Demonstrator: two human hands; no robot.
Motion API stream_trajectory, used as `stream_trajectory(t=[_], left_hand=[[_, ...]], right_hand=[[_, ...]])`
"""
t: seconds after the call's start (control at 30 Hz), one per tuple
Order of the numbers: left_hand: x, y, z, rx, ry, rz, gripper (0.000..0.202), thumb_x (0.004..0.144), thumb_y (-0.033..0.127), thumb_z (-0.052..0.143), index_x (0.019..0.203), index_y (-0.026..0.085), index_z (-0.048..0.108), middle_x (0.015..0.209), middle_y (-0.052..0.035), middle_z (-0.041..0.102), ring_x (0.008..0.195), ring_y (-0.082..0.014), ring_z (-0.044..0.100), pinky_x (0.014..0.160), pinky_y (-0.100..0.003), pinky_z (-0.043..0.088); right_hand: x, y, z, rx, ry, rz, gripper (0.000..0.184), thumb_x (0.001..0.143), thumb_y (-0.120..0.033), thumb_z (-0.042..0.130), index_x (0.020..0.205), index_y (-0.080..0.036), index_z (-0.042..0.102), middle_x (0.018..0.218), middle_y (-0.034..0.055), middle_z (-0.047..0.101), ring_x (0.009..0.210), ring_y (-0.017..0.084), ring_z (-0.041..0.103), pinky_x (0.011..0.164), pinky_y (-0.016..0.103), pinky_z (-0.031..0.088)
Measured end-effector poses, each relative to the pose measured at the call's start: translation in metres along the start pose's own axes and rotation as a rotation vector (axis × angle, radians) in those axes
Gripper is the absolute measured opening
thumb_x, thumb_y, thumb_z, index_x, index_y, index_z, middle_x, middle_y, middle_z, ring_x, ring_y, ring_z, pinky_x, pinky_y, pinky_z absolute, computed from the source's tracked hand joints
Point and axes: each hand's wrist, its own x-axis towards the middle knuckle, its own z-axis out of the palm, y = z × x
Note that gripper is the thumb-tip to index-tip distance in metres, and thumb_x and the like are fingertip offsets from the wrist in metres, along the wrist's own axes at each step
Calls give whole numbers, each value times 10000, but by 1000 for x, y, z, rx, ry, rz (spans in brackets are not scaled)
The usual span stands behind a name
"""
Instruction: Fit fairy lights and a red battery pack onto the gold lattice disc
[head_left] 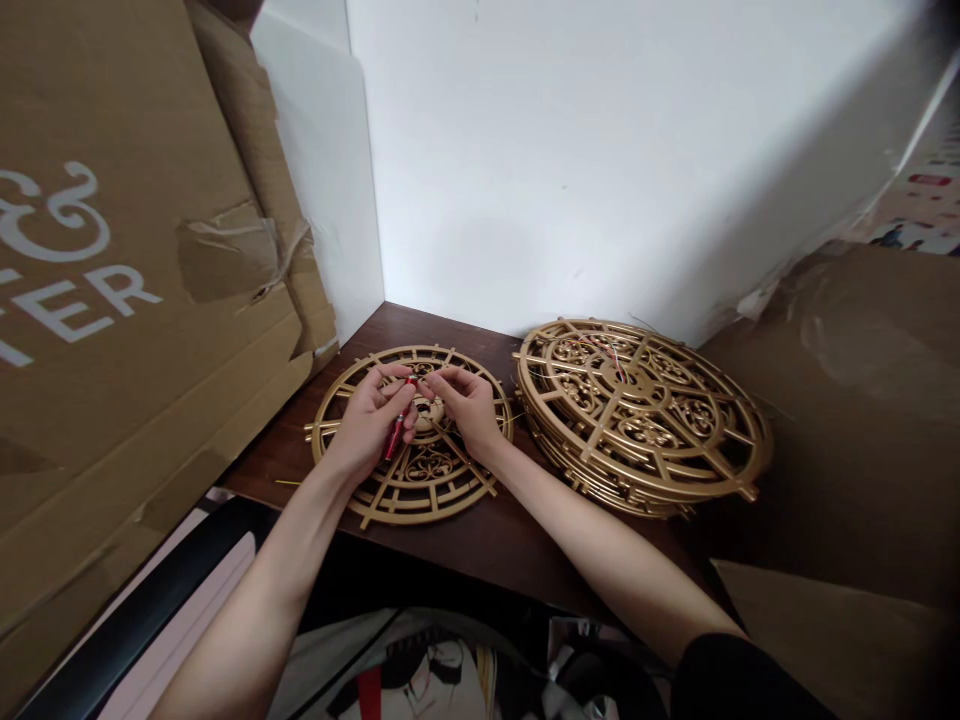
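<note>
My left hand (373, 418) is closed around a slim red pen-like tool (394, 437) with a silvery end, held at a slant. Close beside its upper end, my right hand (466, 403) has its thumb and fingers pinched together; whatever is between them is too small to make out. Both hands are over the middle of a round gold openwork disc (429, 490) with spokes and scroll patterns, which lies flat on the dark brown table (480, 545). The hands partly hide the disc's centre.
A stack of similar gold discs (645, 400) stands at the right, with thin red and white wires on top. A large cardboard box (135, 300) rises on the left, another cardboard box (847, 420) on the right. White panels (540, 180) close off the back.
</note>
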Motion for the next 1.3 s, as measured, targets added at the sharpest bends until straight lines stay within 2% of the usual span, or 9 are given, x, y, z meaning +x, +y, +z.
stream_trajectory(t=[0.5, 0.73, 1.03, 1.3], left_hand=[[0, 0, -1, 34, -25, -7, 356, 764, 251, 720, 1055, 201, 521, 786, 19, 610, 477, -54, 467, 397, -170, 415], [0, 0, -1, 21, -38, 0, 324, 760, 240, 725, 1020, 200, 536, 778, 23, 609, 467, -51, 464, 391, -168, 411], [0, 1, -1, 27, -34, -3, 315, 754, 233, 726, 996, 194, 528, 799, 14, 627, 473, -53, 474, 396, -177, 436], [0, 2, 0, 18, -24, -15, 309, 742, 241, 735, 971, 189, 534, 762, 15, 633, 468, -61, 486, 401, -191, 461]], right_hand=[[-2, -5, 1, 9, -52, -24, 230, 725, -394, 705, 733, -171, 653, 639, -19, 604, 612, 104, 525, 607, 238, 421], [-2, -5, 0, -21, -54, -4, 249, 729, -418, 701, 736, -175, 646, 637, -20, 593, 599, 103, 513, 546, 230, 386], [-2, -5, 1, -8, -55, -13, 251, 719, -419, 711, 744, -175, 655, 638, -16, 604, 627, 115, 540, 588, 240, 420], [-3, -6, 1, -15, -48, 0, 255, 717, -422, 715, 752, -177, 655, 642, -15, 609, 615, 113, 531, 559, 236, 405]])
